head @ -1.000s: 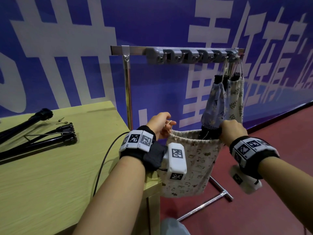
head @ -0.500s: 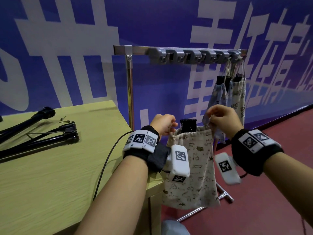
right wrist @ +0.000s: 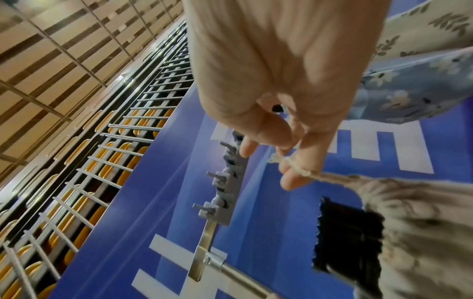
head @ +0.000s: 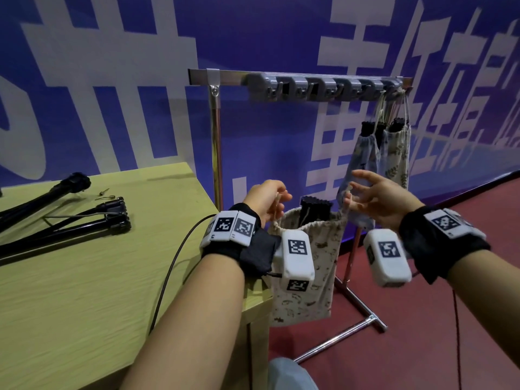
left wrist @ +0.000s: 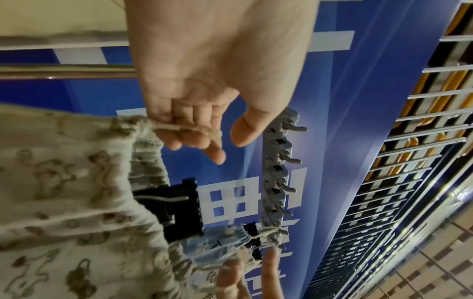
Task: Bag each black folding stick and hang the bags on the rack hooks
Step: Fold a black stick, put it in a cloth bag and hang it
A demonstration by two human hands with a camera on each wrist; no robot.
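Observation:
A beige printed drawstring bag [head: 327, 243] hangs between my hands beside the table corner. The ribbed top of a black folding stick [head: 315, 206] pokes out of its mouth. My left hand [head: 267, 198] holds the left drawstring, the cord lying across its curled fingers [left wrist: 189, 131]. At the right rim my right hand [head: 374, 192] pinches the other cord [right wrist: 299, 170], with its upper fingers spread. The bag's mouth is partly gathered [left wrist: 143, 141]. Above and behind runs the grey hook bar [head: 323, 85] of the rack. More black folding sticks [head: 56, 229] lie on the table.
Two filled bags, one blue floral [head: 363, 156] and one with leaf print [head: 396, 156], hang from the rightmost hooks. The yellow-green table [head: 84, 291] is at left, with small metal pins [head: 105, 194] and a black cable [head: 168, 277]. The rack's chrome post [head: 216, 150] and foot [head: 351, 330] stand on red floor.
The right hand left the stick's top, took the right cord and moved up and right. The bag rose and its mouth narrowed around the stick. The left hand kept its cord.

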